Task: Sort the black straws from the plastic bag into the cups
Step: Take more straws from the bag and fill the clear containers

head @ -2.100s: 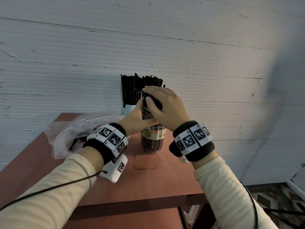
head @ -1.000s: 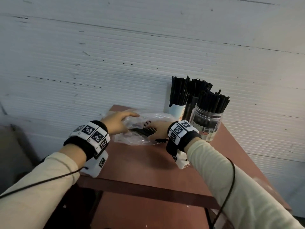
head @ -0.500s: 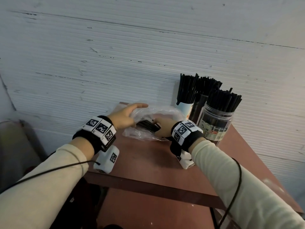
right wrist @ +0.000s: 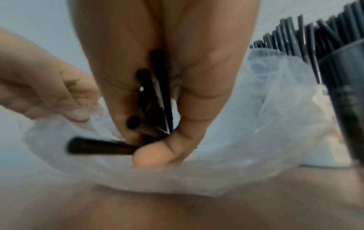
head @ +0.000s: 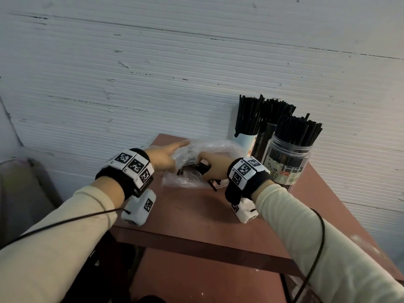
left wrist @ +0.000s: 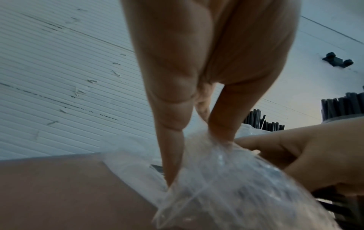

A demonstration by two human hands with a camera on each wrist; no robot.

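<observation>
- Where the reddish-brown table [head: 196,217] meets the white ribbed wall [head: 153,73], a crumpled clear plastic bag [head: 190,181] lies near the far edge, toward the far left corner.
- The left hand [head: 162,157] reaches over the bag's left side; in the left wrist view its fingers [left wrist: 173,124] pinch a fold of the film and hold the mouth up.
- The right hand [head: 215,169] is at the bag's mouth, its fingers curled round a small bundle of short black straws [right wrist: 155,99], with one straw sticking out sideways to the left.
- Three containers stand packed with upright black straws at the far right corner, just beside the bag: a pale paper cup [head: 246,142] against the wall, a dark cup [head: 263,141] next to it, and a clear plastic jar with a label [head: 286,162] nearest the right edge.
- Cream sleeves [head: 65,241] cover both forearms, with marker-printed wristbands [head: 133,166] and thin black cables [head: 314,259].
- A grey, blurred shape [head: 21,193] sits low at the left, beyond the table.
</observation>
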